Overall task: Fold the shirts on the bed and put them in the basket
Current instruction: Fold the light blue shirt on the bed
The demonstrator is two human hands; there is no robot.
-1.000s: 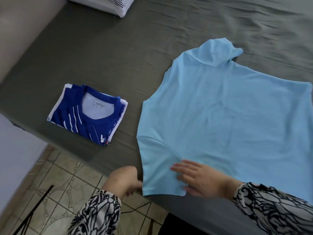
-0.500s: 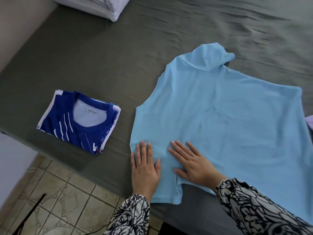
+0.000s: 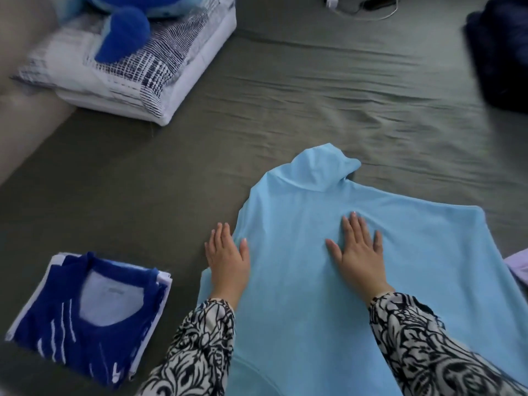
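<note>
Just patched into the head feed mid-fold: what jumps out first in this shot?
The light blue shirt spread flat over the near right of the bed, with the left hand at its left edge and the right hand pressing flat on its middle. Next, the folded dark blue jersey lying apart at the near left. Far left, a blue plush toy rests on folded patterned bedding.

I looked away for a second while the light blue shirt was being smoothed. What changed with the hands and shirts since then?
Both hands slid up the light blue shirt toward its collar: the left hand now lies flat at its left edge, the right hand flat on its middle. A second ago the left gripped the hem. The folded dark blue shirt stayed put.
</note>
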